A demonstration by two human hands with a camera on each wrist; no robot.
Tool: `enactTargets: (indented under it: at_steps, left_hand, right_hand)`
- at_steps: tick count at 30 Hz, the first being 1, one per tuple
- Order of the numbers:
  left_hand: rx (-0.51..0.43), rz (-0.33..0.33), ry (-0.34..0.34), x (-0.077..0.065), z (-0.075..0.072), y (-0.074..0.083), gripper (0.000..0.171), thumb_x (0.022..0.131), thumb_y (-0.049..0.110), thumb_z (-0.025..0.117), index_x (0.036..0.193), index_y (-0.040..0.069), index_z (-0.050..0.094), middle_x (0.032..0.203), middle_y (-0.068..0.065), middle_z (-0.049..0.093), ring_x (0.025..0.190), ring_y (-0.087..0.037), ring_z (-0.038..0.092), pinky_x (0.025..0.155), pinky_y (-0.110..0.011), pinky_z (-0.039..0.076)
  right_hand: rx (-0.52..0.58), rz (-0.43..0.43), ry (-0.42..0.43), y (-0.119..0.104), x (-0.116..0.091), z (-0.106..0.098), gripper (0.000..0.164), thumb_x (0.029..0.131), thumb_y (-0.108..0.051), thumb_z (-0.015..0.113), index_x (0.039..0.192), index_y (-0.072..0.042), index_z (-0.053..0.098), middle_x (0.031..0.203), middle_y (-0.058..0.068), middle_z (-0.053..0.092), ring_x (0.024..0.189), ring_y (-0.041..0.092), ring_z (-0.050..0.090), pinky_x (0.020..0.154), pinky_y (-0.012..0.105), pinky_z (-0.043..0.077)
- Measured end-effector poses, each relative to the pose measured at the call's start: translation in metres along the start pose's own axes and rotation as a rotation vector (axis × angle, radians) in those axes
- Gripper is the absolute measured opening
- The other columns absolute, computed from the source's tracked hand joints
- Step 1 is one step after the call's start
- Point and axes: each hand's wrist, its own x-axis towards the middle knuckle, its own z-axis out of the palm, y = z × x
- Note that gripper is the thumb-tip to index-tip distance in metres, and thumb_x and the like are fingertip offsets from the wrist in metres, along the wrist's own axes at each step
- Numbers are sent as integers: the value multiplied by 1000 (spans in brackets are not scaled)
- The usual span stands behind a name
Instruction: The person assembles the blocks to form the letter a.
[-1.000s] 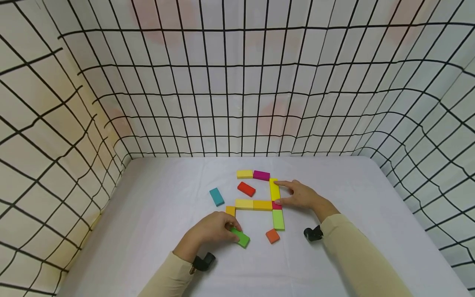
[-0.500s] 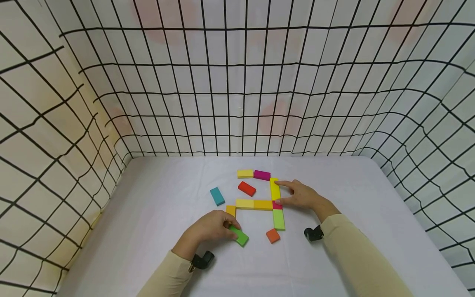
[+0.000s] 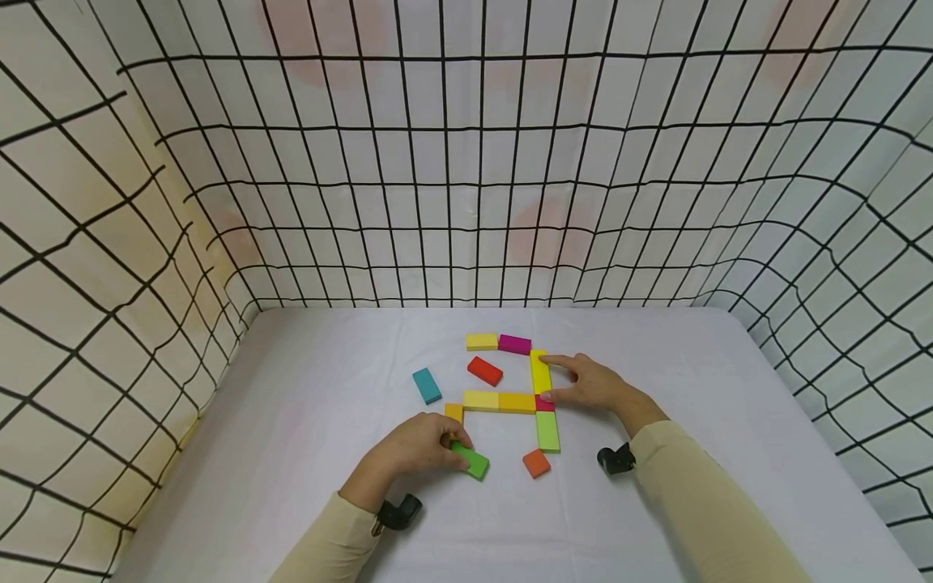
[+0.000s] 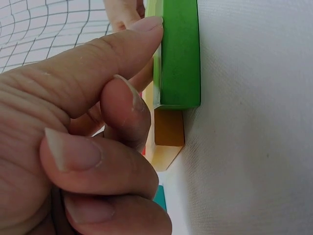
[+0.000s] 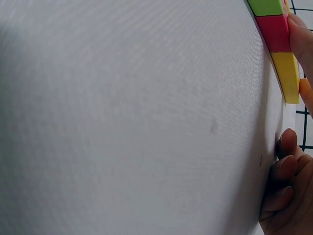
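Note:
My left hand [image 3: 419, 445] pinches a green block [image 3: 477, 463] between thumb and index finger, low at the tabletop. In the left wrist view the thumb lies along the upper edge of that green block [image 4: 181, 58], an orange block [image 4: 168, 128] just beyond it. The right hand [image 3: 594, 384] rests at the right of the row, its index fingertip on a yellow block [image 3: 540, 376] and its thumb at a small red block [image 3: 544, 403]. In the right wrist view, its other fingers [image 5: 283, 169] lie loosely bent on the cloth. Below the small red block is a lime block [image 3: 547, 433].
A pale yellow block [image 3: 481, 401] and an amber one [image 3: 517, 402] form the middle row. Behind lie a light yellow block [image 3: 482, 342], a magenta block [image 3: 514, 345], a loose red block [image 3: 484, 371] and a teal block [image 3: 427, 386]. An orange square [image 3: 536, 463] lies in front. Black netting [image 3: 477, 185] encloses the white table.
The green block in my left hand has shifted slightly left and up in the head view, turning a little. The right hand stays where it was.

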Motion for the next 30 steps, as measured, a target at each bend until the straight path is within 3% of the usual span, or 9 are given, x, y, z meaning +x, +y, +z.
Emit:
enactTargets:
  at_steps: [23,30]
  left_hand:
    - [-5,3,17,-1,-1,1,17,82,24,86,94,22,75,77,5,60,75,-13,53,64,-26,41]
    - [7,13,31,-2,-4,0,21,84,28,84,101,20,75,76,5,59,72,-12,53,63,-26,43]
  right_hand:
    - [-21,-25,4,0,-1,0,91,75,-72,76,154,-38,44,112,9,54,100,27,53,82,41,50]
    - [-5,-12,3,1,0,2,92,74,-72,76,153,-39,45,111,9,54,99,26,53,80,39,49]
